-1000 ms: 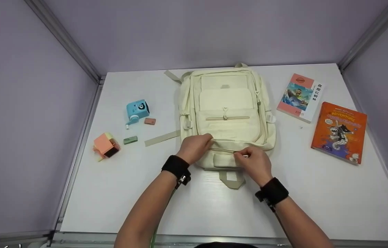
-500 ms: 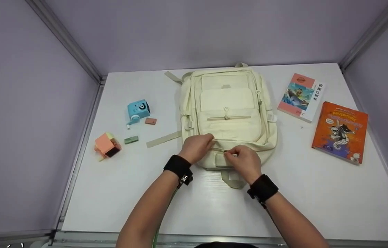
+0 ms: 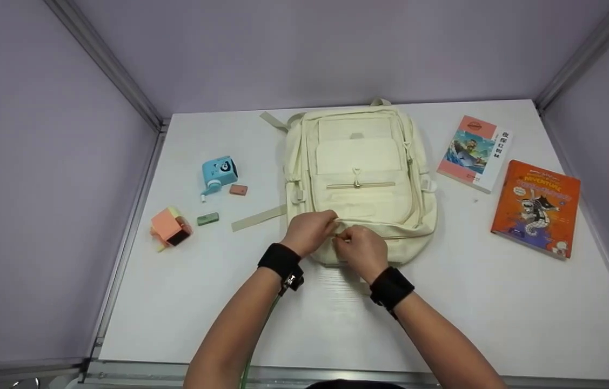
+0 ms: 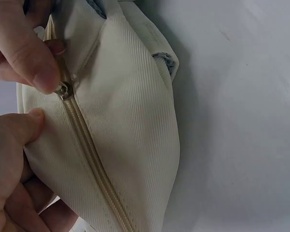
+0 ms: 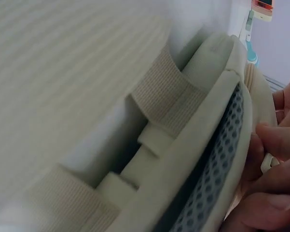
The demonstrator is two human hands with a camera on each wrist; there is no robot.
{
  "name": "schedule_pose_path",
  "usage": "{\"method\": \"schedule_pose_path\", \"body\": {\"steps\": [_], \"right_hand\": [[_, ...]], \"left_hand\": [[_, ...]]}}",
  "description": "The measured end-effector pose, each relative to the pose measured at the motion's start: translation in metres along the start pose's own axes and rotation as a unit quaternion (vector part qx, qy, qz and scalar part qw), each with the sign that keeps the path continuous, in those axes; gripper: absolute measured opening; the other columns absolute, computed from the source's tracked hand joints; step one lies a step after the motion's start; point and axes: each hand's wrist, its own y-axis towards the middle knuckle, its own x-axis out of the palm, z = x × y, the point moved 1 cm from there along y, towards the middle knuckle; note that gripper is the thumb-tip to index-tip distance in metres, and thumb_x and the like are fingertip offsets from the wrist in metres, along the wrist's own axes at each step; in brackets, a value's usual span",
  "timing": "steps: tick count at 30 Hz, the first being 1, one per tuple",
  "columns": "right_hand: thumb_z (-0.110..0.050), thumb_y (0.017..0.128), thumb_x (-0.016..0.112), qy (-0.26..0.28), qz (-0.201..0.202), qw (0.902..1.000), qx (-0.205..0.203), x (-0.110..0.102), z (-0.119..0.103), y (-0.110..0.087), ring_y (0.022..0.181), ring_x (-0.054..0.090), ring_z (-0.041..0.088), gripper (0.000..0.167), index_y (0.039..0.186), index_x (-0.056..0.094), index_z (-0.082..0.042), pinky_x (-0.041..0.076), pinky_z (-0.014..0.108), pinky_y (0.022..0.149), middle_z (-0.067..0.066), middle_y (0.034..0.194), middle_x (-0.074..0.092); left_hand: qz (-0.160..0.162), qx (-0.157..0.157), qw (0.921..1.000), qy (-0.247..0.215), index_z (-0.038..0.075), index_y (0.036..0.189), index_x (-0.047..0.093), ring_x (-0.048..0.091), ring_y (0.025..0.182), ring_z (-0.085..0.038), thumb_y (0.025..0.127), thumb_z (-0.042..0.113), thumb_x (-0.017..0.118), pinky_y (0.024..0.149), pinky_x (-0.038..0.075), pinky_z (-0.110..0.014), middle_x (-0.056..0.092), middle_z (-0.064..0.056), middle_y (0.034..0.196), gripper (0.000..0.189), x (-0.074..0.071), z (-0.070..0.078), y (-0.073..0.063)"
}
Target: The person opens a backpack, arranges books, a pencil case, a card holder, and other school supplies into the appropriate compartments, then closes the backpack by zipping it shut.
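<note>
- While the cream ribbed-fabric backpack (image 3: 358, 156) lies face up on the white table (image 3: 304, 335) in the head view, the left hand (image 3: 307, 233) pinches cloth at its near end, grip narrow.
- Same view: right hand (image 3: 362, 250) just beside the left, fingers curled at the zip. Light-blue box with crank (image 3: 220, 172), small reddish block (image 3: 238, 189), small green block (image 3: 208, 219), coral-pink box (image 3: 166, 226) left of the backpack; pink-and-white paperback (image 3: 472, 154), orange hardcover book (image 3: 536, 208) to its right.
- Left wrist view: left thumb over the cloth, fingers beneath; right hand pinches the small metal zip slider (image 4: 64, 90). Beige zip tape (image 4: 100, 169) runs below it.
- Right wrist view: beige webbing strap (image 5: 169, 92), blue-grey mesh panel (image 5: 223, 151); fingers (image 5: 279, 141) crowd the right edge, cannot tell whose hand each.
</note>
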Motion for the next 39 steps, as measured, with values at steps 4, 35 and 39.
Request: {"method": "schedule_pose_path", "body": {"steps": [4,35,39], "right_hand": [[-0.017,0.088,0.078,-0.009,-0.001,0.9999,-0.011,0.004,0.001,0.001,0.052,0.047,0.011,0.028,0.063,0.066,-0.017,0.038,0.031,0.049,-0.005,0.063,0.059],[-0.026,0.089,0.08,0.0,0.0,0.9998,0.017,-0.001,0.007,-0.001,0.073,0.068,0.014,0.008,0.089,0.083,-0.018,0.051,0.037,0.063,-0.004,0.086,0.076],[-0.027,0.089,0.08,0.014,-0.004,0.9995,0.028,-0.002,0.006,0.0,0.07,0.067,0.014,0.01,0.088,0.083,-0.018,0.05,0.036,0.061,-0.005,0.084,0.076]], "left_hand": [[-0.016,0.0,0.9997,-0.016,0.014,0.11,0.071,0.064,0.073,-0.016,0.107,0.028,0.056,0.067,0.052,-0.035,0.071,0.0,0.088,0.021,0.0,-0.001,-0.003],[-0.022,0.013,0.9993,-0.029,0.02,0.117,0.075,0.069,0.1,-0.015,0.107,0.034,0.056,0.088,0.053,-0.035,0.074,0.005,0.107,0.026,-0.006,-0.051,-0.031],[-0.008,-0.003,0.9998,-0.02,0.016,0.1,0.072,0.066,0.079,-0.017,0.108,0.032,0.053,0.074,0.052,-0.037,0.069,0.002,0.085,0.026,-0.006,-0.045,-0.027]]}}
